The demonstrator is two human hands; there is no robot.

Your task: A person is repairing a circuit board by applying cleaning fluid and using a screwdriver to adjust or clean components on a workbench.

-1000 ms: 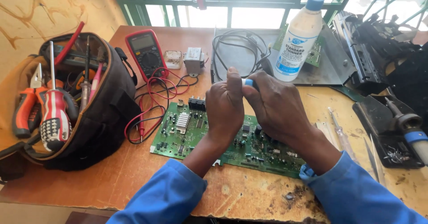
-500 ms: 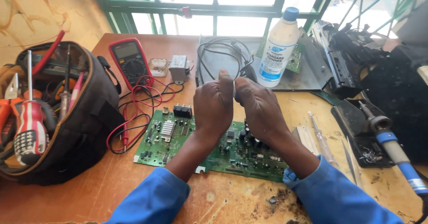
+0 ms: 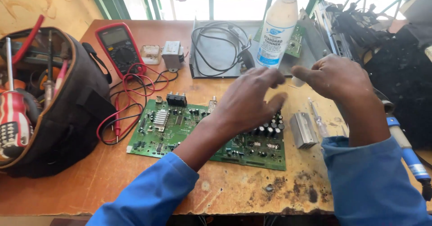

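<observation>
the left hand (image 3: pixel 249 101) hovers above the right end of the green circuit board (image 3: pixel 180 129), fingers loosely spread and gripping nothing. the right hand (image 3: pixel 335 77) hangs just beside it, off the board's right edge, fingers curled, with something small and pale at its fingertips; whether it pinches that is too blurred to tell. the board lies flat on the worn wooden table (image 3: pixel 225 192), partly under the left forearm. a finned metal heatsink (image 3: pixel 303 130) rests beside the board, below the right hand. a white bottle (image 3: pixel 276 28) stands behind, a red multimeter (image 3: pixel 119 48) and open tool bag (image 3: pixel 54 104) lie to the left.
</observation>
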